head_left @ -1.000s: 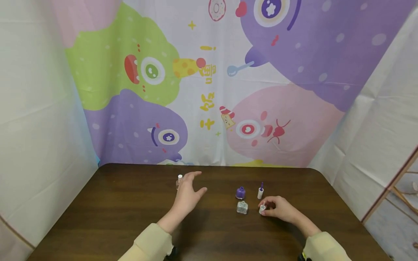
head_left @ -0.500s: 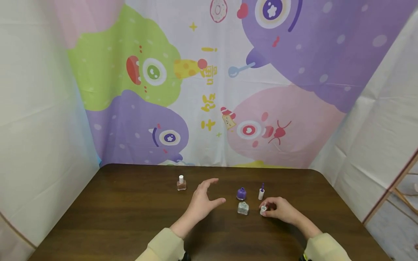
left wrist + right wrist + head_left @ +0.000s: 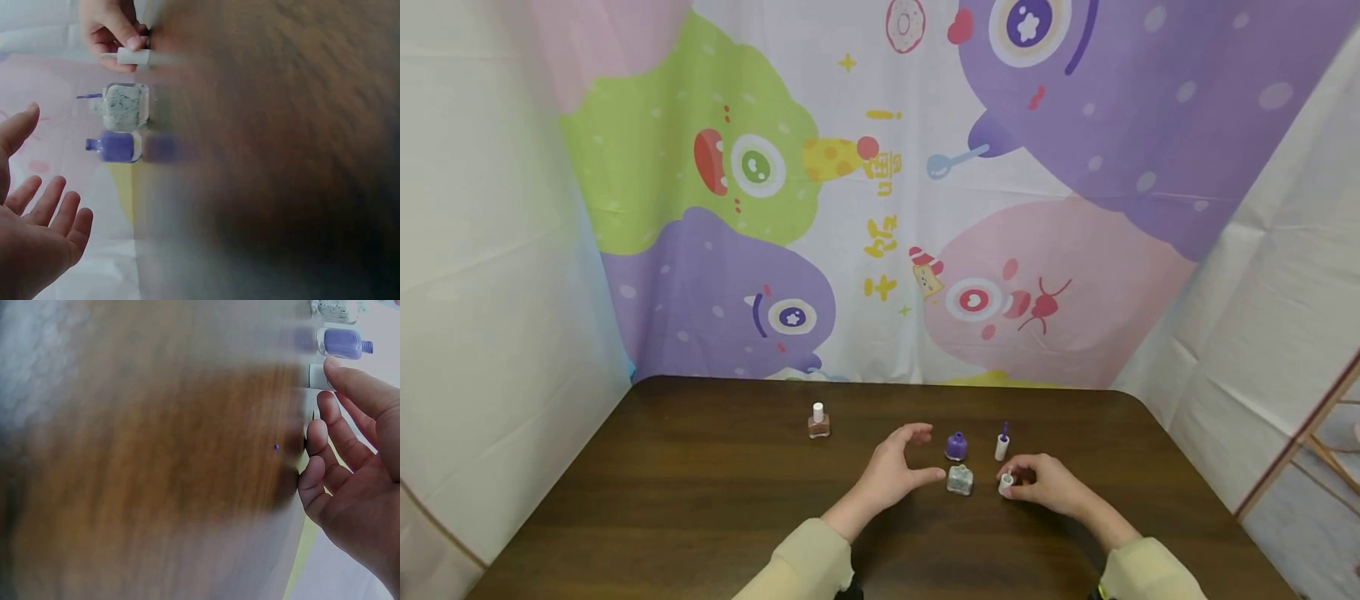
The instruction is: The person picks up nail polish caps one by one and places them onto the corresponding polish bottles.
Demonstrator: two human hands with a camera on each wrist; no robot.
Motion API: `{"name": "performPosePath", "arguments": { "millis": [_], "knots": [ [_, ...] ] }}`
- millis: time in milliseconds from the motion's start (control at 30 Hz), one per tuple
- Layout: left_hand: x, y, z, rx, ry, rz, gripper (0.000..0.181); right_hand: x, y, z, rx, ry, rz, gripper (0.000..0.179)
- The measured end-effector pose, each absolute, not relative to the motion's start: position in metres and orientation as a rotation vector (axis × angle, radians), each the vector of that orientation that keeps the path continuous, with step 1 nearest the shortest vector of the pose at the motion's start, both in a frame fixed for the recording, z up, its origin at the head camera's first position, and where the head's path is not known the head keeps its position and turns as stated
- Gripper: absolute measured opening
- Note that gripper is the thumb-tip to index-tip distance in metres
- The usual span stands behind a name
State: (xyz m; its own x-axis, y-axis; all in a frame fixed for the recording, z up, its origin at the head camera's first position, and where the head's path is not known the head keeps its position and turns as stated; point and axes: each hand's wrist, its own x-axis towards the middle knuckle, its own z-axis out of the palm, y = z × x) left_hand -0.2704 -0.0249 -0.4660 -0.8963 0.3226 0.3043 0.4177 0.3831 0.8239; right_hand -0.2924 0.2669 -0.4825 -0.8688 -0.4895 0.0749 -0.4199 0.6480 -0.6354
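Observation:
My right hand (image 3: 1047, 485) pinches a white nail polish cap (image 3: 1006, 483) between thumb and fingers, its brush pointing up. Left of it stands an uncapped bottle of pale, dark-speckled nail polish (image 3: 959, 481). My left hand (image 3: 891, 473) has its fingers spread and holds nothing; the thumb tip is right by the speckled bottle. Just behind that bottle is an uncapped purple nail polish bottle (image 3: 956, 447), also in the left wrist view as a purple bottle (image 3: 117, 146). Another white cap with a purple brush (image 3: 1002, 443) stands upright to its right.
A capped brownish-pink nail polish bottle (image 3: 818, 422) stands at the back left of the dark wooden table (image 3: 700, 500). Behind the table hangs a cartoon-printed curtain (image 3: 880, 333). A small purple speck (image 3: 276, 447) shows on the tabletop in the right wrist view.
My left hand has moved right, away from the brownish-pink bottle it partly covered, to beside the speckled bottle. My right hand has stayed in place with the cap.

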Motion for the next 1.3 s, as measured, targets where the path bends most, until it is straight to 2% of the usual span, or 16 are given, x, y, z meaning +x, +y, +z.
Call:
{"name": "performPosePath", "arguments": {
  "millis": [233,533,1300],
  "knots": [
    [-0.278,-0.018,-0.476,-0.782,-2.561,-1.504,0.057,-0.294,0.268,-0.483,-0.78,2.769,-1.014,0.021],
    [-0.284,-0.006,-0.48,-0.746,-2.671,-1.524,0.056,-0.294,0.268,-0.482,-0.815,2.751,-1.027,0.021],
    [-0.288,0.009,-0.481,-0.75,-2.706,-1.518,0.028,-0.291,0.267,-0.482,-0.82,2.763,-1.039,0.02]
  ]
}}
